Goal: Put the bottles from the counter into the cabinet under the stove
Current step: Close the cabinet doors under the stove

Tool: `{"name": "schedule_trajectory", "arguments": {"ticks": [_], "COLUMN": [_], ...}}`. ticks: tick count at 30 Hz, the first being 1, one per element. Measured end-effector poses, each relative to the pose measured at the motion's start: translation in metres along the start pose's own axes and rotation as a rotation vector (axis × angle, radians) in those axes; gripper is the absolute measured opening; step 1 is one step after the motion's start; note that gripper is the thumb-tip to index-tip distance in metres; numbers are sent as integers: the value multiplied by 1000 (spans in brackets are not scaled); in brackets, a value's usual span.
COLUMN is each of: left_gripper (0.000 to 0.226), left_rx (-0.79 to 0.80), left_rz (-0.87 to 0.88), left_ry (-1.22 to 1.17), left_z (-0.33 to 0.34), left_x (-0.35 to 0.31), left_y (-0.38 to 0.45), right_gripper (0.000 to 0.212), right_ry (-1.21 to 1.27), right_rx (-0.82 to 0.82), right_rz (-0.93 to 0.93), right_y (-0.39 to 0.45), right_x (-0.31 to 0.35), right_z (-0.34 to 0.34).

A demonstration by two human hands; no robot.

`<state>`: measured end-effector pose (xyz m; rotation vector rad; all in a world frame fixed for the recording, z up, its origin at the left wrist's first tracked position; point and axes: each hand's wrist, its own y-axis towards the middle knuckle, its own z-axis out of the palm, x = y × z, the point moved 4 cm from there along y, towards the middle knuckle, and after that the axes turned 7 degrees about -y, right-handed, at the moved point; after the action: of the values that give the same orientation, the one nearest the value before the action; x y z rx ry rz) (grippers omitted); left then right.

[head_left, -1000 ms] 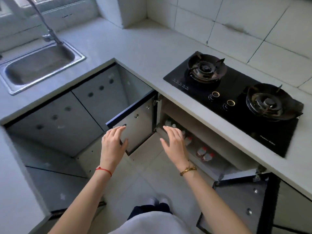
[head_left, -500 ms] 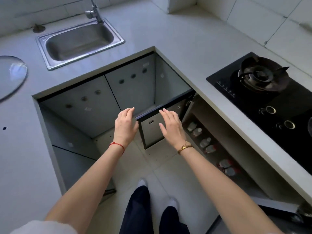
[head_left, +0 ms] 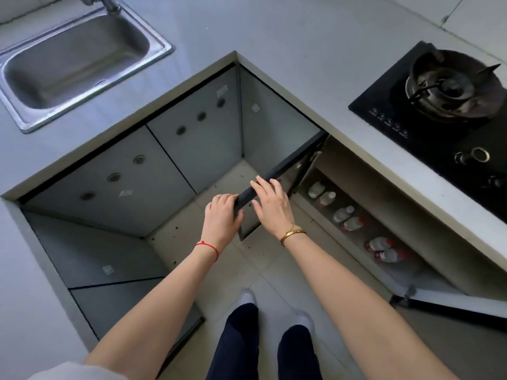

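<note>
The head view shows both hands on the cabinet door (head_left: 277, 174). The left hand (head_left: 222, 217) grips its top edge; the right hand (head_left: 271, 205) rests flat and loose. Bottles (head_left: 348, 218) lie inside the cabinet.

You see a brushed steel sink (head_left: 74, 61), a matt pale stone-like surface (head_left: 274, 31), a glossy black glass stove (head_left: 439, 127), frosted glass cabinet doors (head_left: 137, 182), smooth floor tiles (head_left: 274, 270), plastic bottles (head_left: 348, 218).

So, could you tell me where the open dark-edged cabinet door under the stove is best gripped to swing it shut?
Grip the dark-edged cabinet door along its free top edge, from above: it stands ajar, hinged beside the bottles.
</note>
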<state>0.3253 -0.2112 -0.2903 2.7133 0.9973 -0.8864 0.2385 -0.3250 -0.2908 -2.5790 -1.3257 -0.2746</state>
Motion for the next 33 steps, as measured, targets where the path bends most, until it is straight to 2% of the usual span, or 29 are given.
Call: {"name": "schedule_trajectory", "arguments": {"ticks": [4, 11, 16, 20, 23, 27, 30, 33], "left_gripper": [37, 21, 40, 53, 64, 66, 71, 75], "left_rx": [14, 46, 166, 171, 237, 340, 320, 291], "left_rz": [40, 267, 479, 527, 592, 674, 691, 684], "left_ry": [-28, 25, 37, 63, 125, 244, 279, 269], "left_z": [2, 14, 39, 62, 90, 136, 163, 189], "left_x": [2, -10, -33, -78, -120, -166, -187, -209], "left_y": [-3, -18, -34, -32, -27, -25, -22, -21], "right_gripper": [45, 46, 63, 74, 76, 61, 40, 37], "right_ry": [28, 107, 174, 256, 276, 236, 163, 58], "right_rx": [-14, -32, -72, -209, -324, -458, -542, -616], "right_rz": [67, 152, 237, 346, 455, 612, 605, 590], "right_y": [-6, -44, -98, -144, -173, -204, -218, -226], "right_x": [2, -13, -40, -71, -100, -146, -177, -211], "right_z": [8, 12, 22, 22, 17, 10, 7, 8]}}
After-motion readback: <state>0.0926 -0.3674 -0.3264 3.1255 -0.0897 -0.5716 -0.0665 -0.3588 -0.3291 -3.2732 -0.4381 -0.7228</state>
